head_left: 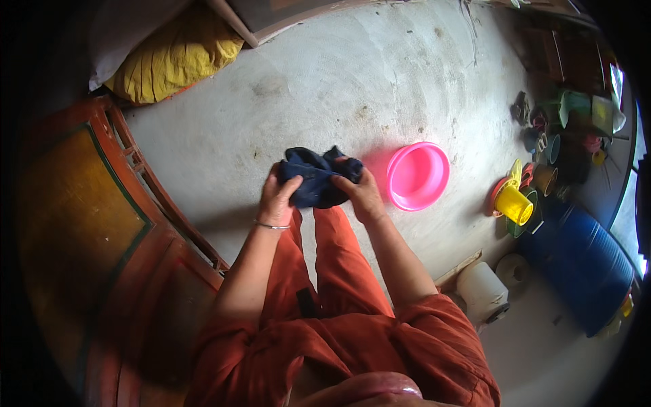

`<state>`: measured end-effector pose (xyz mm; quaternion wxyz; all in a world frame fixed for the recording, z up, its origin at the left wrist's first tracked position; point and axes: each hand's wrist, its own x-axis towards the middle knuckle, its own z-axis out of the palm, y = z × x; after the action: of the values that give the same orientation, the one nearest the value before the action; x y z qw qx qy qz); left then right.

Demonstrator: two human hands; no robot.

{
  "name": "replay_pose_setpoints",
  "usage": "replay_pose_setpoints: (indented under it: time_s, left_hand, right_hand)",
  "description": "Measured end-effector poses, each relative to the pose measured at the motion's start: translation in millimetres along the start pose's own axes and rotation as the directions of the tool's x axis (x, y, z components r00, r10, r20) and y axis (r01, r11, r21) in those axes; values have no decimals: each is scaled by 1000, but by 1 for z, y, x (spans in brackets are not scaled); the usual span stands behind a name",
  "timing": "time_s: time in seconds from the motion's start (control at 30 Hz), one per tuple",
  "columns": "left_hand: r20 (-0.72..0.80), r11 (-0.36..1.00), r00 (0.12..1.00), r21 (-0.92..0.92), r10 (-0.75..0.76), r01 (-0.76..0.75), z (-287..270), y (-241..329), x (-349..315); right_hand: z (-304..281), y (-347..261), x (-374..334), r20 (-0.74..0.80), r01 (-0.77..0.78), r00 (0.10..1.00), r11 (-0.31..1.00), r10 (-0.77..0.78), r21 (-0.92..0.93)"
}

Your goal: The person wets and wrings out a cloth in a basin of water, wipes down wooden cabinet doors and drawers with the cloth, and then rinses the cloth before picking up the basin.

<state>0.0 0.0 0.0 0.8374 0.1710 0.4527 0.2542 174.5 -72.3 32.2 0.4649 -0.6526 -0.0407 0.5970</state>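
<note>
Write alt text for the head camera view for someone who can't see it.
A person's left hand and right hand grip a bunched dark blue cloth above a concrete floor. A pink basin sits just right of it.

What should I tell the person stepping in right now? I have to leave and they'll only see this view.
Left hand: gripping the left side of a bunched dark blue cloth; thin bangle on the wrist.
Right hand: gripping the cloth's right side.
The cloth is held up in front of the body, above the concrete floor.
A pink basin sits on the floor just right of the hands, looking empty.
Done: cloth picked up in both hands.
Left: cloth is still bunched, not in the basin.
</note>
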Motion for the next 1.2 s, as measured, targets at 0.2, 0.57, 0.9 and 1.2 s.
replay_pose_setpoints:
  time_s: [0.2, 0.57, 0.9, 1.2]
  left_hand:
    - [238, 947, 955, 305, -177, 100, 88, -54, 16]
    - [390, 641, 871, 758, -298, -121, 198, -233, 63]
    - [122, -126, 946, 978, -301, -166, 207, -363, 184]
    - [135, -91, 784, 967, -606, -237, 194, -454, 236]
  right_hand:
    - [-115, 24, -52, -335, 158, 935, 982, -116, 102]
    - [-298, 112, -92, -628, 316, 773, 802, 92, 506]
    - [-483, 217, -49, -779, -100, 611, 990, 137, 96]
    - [-530, 301, 105, -815, -311, 547, 858, -190, -409]
